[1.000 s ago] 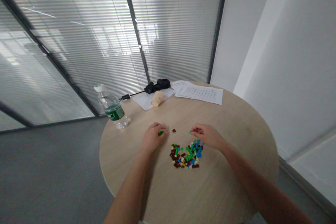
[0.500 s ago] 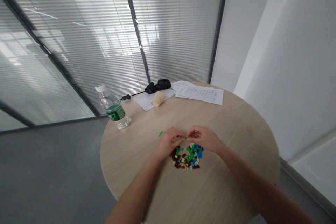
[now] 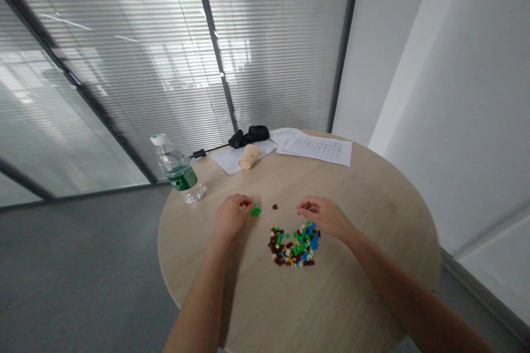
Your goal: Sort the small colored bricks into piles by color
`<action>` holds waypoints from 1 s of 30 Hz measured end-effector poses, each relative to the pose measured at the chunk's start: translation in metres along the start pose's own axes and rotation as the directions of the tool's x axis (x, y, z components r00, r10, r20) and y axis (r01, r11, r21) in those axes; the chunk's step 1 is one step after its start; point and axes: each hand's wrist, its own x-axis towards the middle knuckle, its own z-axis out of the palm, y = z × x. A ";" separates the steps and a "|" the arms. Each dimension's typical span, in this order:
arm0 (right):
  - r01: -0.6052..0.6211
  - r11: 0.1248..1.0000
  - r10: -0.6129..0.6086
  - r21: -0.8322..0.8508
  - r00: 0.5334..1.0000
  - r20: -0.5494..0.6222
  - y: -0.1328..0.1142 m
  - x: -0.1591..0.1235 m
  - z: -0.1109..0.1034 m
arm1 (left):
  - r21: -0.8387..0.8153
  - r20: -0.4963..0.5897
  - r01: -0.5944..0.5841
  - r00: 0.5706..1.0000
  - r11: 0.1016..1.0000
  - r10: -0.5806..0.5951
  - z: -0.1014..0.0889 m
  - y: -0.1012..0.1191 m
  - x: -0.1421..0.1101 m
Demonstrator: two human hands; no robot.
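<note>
My left hand (image 3: pixel 232 215) is at the left of the table, its thumb and index finger pinched at a small cluster of green toy bricks (image 3: pixel 255 210). The fingertips appear closed on one green brick at the cluster's edge; the fingers partly hide it. My right hand (image 3: pixel 323 215) hovers above the far right side of a mixed brick pile (image 3: pixel 298 248), fingers loosely curled, with a small gap between thumb and index fingertip and nothing visible there. Between the hands lies a lone dark brown brick (image 3: pixel 275 207). The pile holds brown, green, blue, cream, yellow and red pieces.
The round wooden table (image 3: pixel 372 204) carries a water bottle (image 3: pixel 182 174) at its left edge. Toward the back are a paper cup (image 3: pixel 249 156) lying on its side, a black bundled item (image 3: pixel 254 134) and printed sheets (image 3: pixel 317 149). A blind-covered glass partition (image 3: pixel 281 66) stands behind.
My hands have parted: the left moved left to the green bricks, carrying a green piece from between both hands. The right stayed nearly in place. The brown brick and more of the pile now show.
</note>
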 end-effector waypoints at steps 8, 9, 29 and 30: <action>0.003 0.998 -0.003 -0.060 1.000 0.000 -0.001 -0.001 -0.001 | 0.094 0.129 0.070 0.988 0.993 -0.082 -0.001 0.005 -0.001; 0.001 0.998 -0.001 -0.065 1.000 0.001 -0.001 -0.001 -0.001 | 0.099 0.139 0.061 0.987 0.993 -0.074 -0.002 0.005 -0.001; 0.066 0.895 -0.072 -0.441 0.997 0.003 0.021 0.003 -0.016 | -0.031 0.109 -0.210 0.971 0.977 0.213 0.022 0.010 -0.005; 0.063 0.887 -0.056 -0.457 0.998 0.028 0.022 0.003 -0.017 | -0.032 0.116 -0.219 0.968 0.975 0.221 0.022 0.010 -0.004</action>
